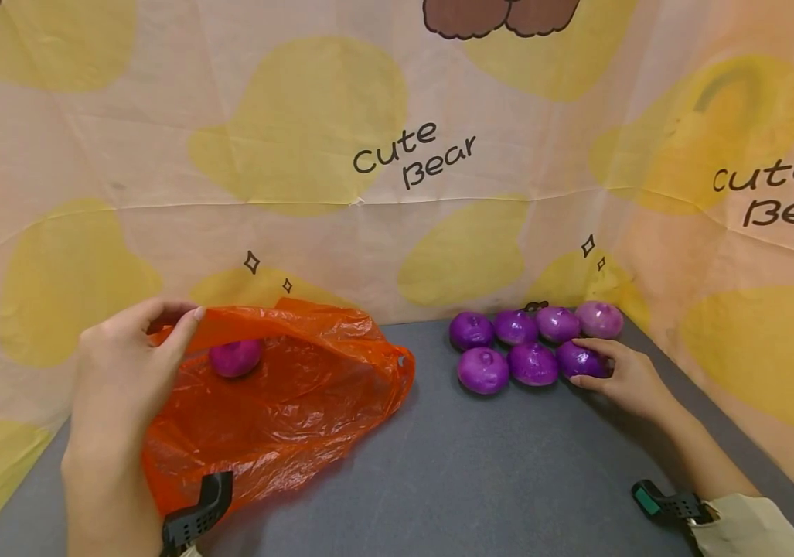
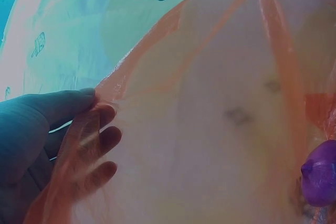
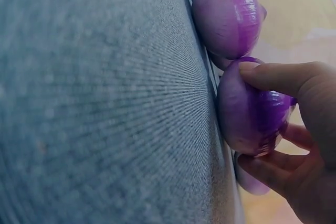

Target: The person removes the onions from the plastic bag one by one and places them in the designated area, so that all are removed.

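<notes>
My left hand (image 1: 121, 379) pinches the upper rim of an orange plastic bag (image 1: 278, 418) between thumb and fingers, holding its mouth spread. In the left wrist view, the fingers (image 2: 107, 137) show through the thin film. Inside the bag lies one purple onion (image 1: 235, 358). Over on the right, my right hand (image 1: 629, 379) grips a shiny purple onion (image 1: 580, 360) at the right end of the front row, thumb on one side and fingers on the other. The right wrist view shows this onion (image 3: 252, 108) close beside another purple onion (image 3: 226, 17).
Two more onions (image 1: 508, 367) complete the front row, and several stand behind in a back row (image 1: 536, 325). The grey table (image 1: 438, 480) meets a printed cloth backdrop (image 1: 313, 255) at the rear and right. Each wrist wears a black strap (image 1: 195, 518).
</notes>
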Tool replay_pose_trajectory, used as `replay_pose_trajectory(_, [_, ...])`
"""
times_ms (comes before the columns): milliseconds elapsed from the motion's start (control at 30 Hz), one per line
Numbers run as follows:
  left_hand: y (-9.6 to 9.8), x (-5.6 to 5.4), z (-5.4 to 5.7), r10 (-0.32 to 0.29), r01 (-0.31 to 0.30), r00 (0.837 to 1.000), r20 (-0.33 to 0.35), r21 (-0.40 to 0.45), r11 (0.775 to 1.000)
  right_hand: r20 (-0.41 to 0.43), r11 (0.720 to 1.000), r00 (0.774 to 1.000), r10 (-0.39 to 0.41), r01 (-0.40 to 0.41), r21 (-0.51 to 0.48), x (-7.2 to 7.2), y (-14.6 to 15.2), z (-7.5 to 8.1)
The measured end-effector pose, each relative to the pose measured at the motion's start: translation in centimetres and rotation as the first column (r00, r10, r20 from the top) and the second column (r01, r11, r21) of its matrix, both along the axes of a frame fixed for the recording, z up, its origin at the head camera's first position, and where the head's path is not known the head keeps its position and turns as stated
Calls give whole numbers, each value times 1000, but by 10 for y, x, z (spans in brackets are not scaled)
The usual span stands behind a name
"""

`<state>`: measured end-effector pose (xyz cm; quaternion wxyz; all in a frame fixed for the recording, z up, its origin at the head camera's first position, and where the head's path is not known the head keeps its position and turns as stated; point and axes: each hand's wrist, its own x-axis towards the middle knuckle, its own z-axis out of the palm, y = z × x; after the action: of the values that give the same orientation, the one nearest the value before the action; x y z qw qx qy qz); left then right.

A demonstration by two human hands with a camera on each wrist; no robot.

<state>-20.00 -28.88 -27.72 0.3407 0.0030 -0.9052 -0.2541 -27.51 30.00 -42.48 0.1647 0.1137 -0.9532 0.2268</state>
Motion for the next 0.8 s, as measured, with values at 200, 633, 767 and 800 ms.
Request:
replay_pose_trajectory(200, [0, -1, 0, 8, -8, 1000, -3, -4, 1000, -2, 1000, 1000, 14, -14, -3, -1, 0, -1])
replay_pose_trajectory(633, [0, 1, 0, 8, -8, 1000, -6, -1, 1000, 14, 998, 998, 63, -63, -6, -2, 3, -2])
replay_pose_trajectory(767, [0, 2, 0, 3, -3, 1000, -6, -1, 1000, 13, 998, 998, 69, -69, -12, -1, 4, -1])
replay_pose_trajectory(800, [0, 2, 0, 5, -5, 1000, -6, -1, 1000, 12, 997, 997, 72, -72, -16, 0, 4, -1])
